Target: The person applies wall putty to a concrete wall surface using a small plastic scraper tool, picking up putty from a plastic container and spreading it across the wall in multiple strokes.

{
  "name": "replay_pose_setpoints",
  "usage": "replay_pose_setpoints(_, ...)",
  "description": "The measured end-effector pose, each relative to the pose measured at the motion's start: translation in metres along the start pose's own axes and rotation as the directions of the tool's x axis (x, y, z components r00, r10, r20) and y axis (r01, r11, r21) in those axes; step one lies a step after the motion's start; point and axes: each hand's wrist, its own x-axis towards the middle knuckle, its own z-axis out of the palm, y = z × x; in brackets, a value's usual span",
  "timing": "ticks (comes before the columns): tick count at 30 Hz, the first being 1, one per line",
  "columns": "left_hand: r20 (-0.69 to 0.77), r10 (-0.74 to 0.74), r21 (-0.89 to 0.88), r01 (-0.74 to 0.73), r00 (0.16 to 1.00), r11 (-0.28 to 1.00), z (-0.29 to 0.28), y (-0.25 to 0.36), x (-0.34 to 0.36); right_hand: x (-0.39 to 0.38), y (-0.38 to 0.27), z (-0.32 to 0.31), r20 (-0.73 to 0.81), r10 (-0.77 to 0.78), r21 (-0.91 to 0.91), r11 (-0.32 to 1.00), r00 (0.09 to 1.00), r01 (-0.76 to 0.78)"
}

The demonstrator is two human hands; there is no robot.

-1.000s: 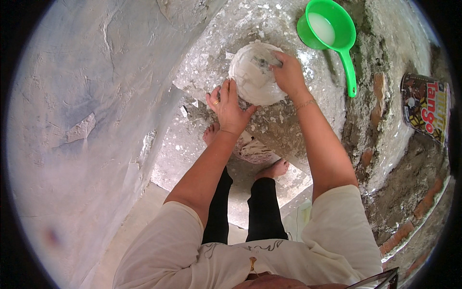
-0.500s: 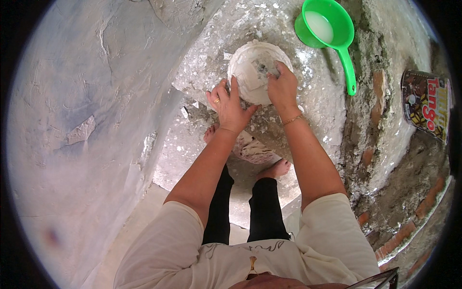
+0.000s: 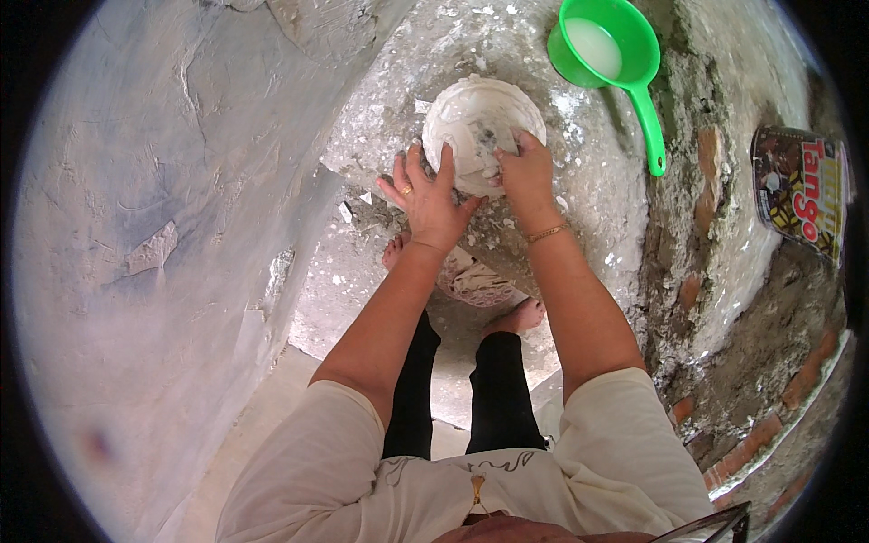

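Note:
A round bowl of pale plaster (image 3: pixel 466 109) sits on the speckled concrete surface, with a crusted rim and dark patches in its middle. My left hand (image 3: pixel 425 201), fingers spread, touches the bowl's lower-left side. My right hand (image 3: pixel 529 181) reaches into the bowl from the lower right, its fingers bent and closed; whatever they hold is hidden among the plaster. Above and right of the bowl, a green long-handled dipper (image 3: pixel 643 63) contains milky liquid.
A rough plastered wall (image 3: pixel 163 299) slopes along the left. Crumbly masonry with exposed brick (image 3: pixel 709 181) runs down the right, carrying a printed brown packet or tub (image 3: pixel 783 181). My bare feet (image 3: pixel 518 315) stand below the bowl among white flakes and debris.
My right hand has moved left and down from the bowl's upper-right rim to its lower-right interior, fingers bent. My left hand has shifted slightly leftward along the rim.

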Motion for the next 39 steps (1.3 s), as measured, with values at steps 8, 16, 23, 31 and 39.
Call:
replay_pose_setpoints(8,-0.008,0.159,0.089,-0.158,0.987,0.983,-0.026,0.027,0.0,-0.022,-0.027,-0.034,0.234,0.354,0.532,0.733,0.906,-0.424)
replay_pose_setpoints(16,0.075,0.282,0.124,-0.29,0.956,0.949,-0.063,0.052,-0.009,-0.041,-0.042,-0.069,0.418,0.351,0.592,0.594,0.838,-0.544)
replay_pose_setpoints(23,0.221,0.302,0.312,-0.36,0.927,0.879,-0.084,0.083,-0.036,-0.063,-0.055,-0.084,0.491,0.287,0.647,0.511,0.822,-0.565)
replay_pose_setpoints(31,0.216,0.338,0.253,-0.387,0.916,0.887,-0.126,0.109,-0.062,-0.075,-0.095,-0.113,0.462,0.145,0.727,0.502,0.875,-0.468)
replay_pose_setpoints(39,-0.31,0.009,-0.495,-0.169,0.951,0.852,-0.138,0.091,-0.103,-0.064,-0.114,-0.114,0.497,0.159,0.677,0.544,0.853,-0.496)
